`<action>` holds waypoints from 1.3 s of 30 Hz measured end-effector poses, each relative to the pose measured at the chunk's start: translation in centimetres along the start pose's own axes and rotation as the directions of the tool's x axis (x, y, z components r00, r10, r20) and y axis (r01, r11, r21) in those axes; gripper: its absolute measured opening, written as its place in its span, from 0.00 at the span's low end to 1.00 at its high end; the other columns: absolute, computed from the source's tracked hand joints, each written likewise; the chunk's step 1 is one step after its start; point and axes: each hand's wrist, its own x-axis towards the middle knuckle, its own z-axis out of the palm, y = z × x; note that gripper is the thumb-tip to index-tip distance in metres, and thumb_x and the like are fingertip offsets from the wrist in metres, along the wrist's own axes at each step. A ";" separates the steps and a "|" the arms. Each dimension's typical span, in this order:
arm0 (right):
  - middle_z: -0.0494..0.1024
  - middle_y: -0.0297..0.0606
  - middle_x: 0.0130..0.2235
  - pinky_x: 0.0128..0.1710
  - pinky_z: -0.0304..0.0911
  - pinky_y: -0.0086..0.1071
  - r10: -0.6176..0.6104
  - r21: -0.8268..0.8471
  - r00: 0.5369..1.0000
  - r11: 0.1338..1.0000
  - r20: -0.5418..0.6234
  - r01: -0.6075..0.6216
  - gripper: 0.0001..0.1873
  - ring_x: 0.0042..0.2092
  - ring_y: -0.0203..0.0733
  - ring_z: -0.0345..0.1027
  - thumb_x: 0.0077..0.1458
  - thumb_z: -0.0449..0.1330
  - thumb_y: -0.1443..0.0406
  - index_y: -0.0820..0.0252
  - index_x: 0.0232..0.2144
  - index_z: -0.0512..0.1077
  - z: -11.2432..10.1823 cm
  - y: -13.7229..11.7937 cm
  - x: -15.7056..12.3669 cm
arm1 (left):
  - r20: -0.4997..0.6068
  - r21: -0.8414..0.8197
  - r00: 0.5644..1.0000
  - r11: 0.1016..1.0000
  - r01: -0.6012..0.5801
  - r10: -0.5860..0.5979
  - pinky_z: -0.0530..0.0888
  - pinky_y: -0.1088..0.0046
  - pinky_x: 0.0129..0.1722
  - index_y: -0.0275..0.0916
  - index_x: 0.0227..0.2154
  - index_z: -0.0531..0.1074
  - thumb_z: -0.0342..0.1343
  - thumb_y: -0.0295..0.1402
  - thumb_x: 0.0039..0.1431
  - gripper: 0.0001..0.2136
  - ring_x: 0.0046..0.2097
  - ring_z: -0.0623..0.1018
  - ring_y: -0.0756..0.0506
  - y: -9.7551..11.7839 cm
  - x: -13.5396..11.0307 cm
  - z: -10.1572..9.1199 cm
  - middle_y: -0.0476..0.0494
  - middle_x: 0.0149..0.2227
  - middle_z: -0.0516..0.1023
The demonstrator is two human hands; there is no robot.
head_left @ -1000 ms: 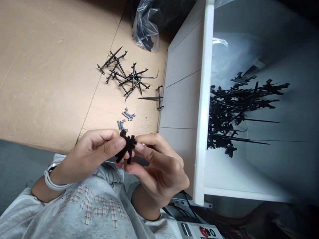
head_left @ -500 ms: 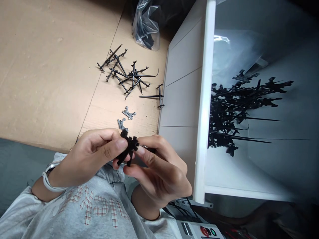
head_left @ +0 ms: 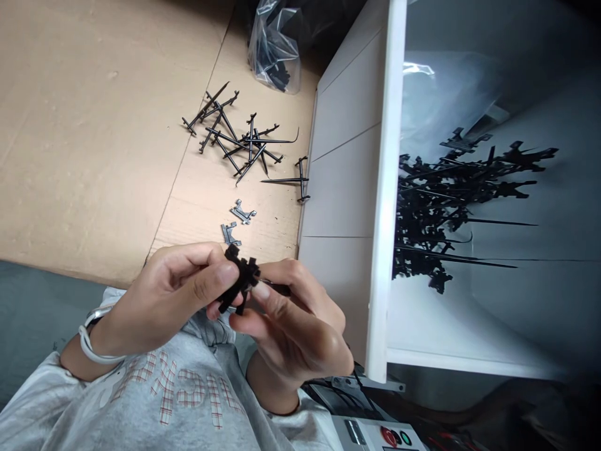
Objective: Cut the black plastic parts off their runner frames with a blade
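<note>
Left hand (head_left: 173, 294) and right hand (head_left: 295, 329), both pinched narrowly on one black moulded plastic part (head_left: 241, 282), light, stiff, best taken by its forked head, right fingers (head_left: 265, 291) closer in than a second ago; left of the white bin (head_left: 385, 188), loose black parts (head_left: 241, 147) lie on a cardboard sheet (head_left: 94, 125).

I see tan cardboard (head_left: 84, 138) covering the bench, a white panelled bin (head_left: 342, 175) alongside, a grey surface (head_left: 32, 319) beyond its edge, and a push-button control box (head_left: 375, 435)
</note>
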 end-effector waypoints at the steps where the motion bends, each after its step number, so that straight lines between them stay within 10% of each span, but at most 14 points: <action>1: 0.70 0.29 0.25 0.19 0.59 0.29 -0.010 0.003 1.000 1.000 -0.011 0.010 0.08 0.24 0.35 0.66 0.54 0.68 0.66 0.57 0.35 0.71 0.1 0.0 0.0 | 0.007 -0.002 1.000 1.000 0.002 -0.002 0.63 0.74 0.24 0.37 0.22 0.72 0.60 0.47 0.59 0.18 0.25 0.67 0.51 0.0 0.0 0.0 0.49 0.21 0.69; 6: 0.72 0.36 0.31 0.21 0.60 0.30 -0.148 0.048 0.989 0.988 0.031 0.146 0.09 0.27 0.35 0.65 0.61 0.61 0.60 0.58 0.41 0.73 -0.3 0.5 0.3 | 0.016 -0.026 1.000 0.999 0.021 -0.021 0.65 0.74 0.25 0.37 0.23 0.72 0.61 0.46 0.59 0.17 0.25 0.68 0.52 0.1 -0.1 0.2 0.47 0.26 0.74; 16: 0.81 0.38 0.36 0.25 0.70 0.30 -0.123 0.017 0.992 0.992 0.031 0.123 0.23 0.31 0.37 0.73 0.56 0.57 0.79 0.60 0.53 0.72 -0.8 -0.1 -0.1 | -0.041 0.015 0.999 1.000 -0.013 0.014 0.68 0.72 0.28 0.39 0.21 0.72 0.60 0.47 0.59 0.18 0.27 0.71 0.49 0.0 -0.1 0.2 0.48 0.23 0.74; 39: 0.78 0.36 0.34 0.27 0.64 0.31 -0.139 0.046 0.985 0.990 0.098 0.135 0.07 0.33 0.34 0.69 0.63 0.56 0.73 0.61 0.35 0.74 -0.9 -0.7 0.4 | 0.052 -0.090 0.999 0.996 0.001 0.004 0.68 0.77 0.28 0.38 0.24 0.70 0.59 0.44 0.62 0.17 0.27 0.70 0.53 0.1 -0.5 0.5 0.51 0.23 0.71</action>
